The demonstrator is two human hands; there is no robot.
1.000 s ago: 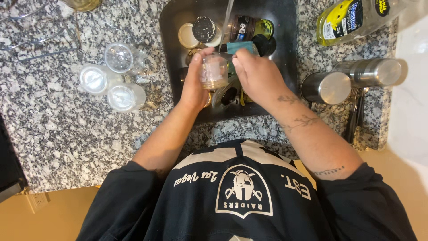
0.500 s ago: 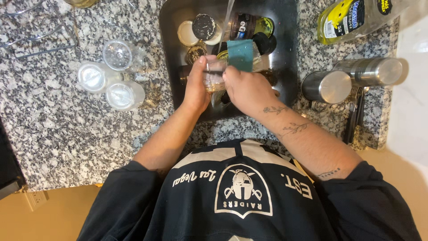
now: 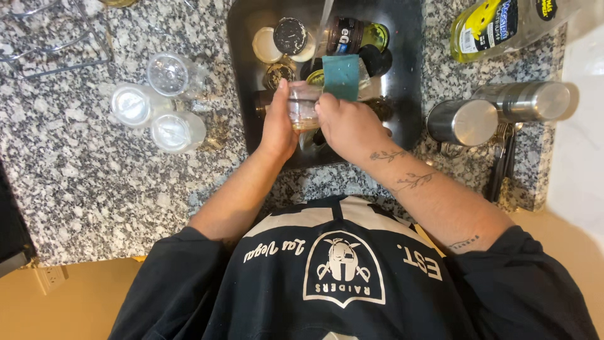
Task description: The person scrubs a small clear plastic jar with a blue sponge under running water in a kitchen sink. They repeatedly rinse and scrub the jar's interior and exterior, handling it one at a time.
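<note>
Left hand (image 3: 279, 129) gripping clear glass jar (image 3: 303, 107) above dark sink (image 3: 409, 75); right hand (image 3: 349, 126) clenching teal sponge (image 3: 340, 75); wet glass possibly slipping.

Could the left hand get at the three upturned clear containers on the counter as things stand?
Probably yes. The three clear containers sit on open granite counter just left of the sink, nothing between, though the left hand currently grips a clear jar.

1. A speckled grey-and-white granite countertop (image 3: 94, 170) spreads across the view.
2. A dark rectangular metal sink basin (image 3: 409, 75) is sunk into it.
3. Tan flooring (image 3: 75, 302) lies below.
4. A white wall (image 3: 585, 157) rises at the right.
</note>
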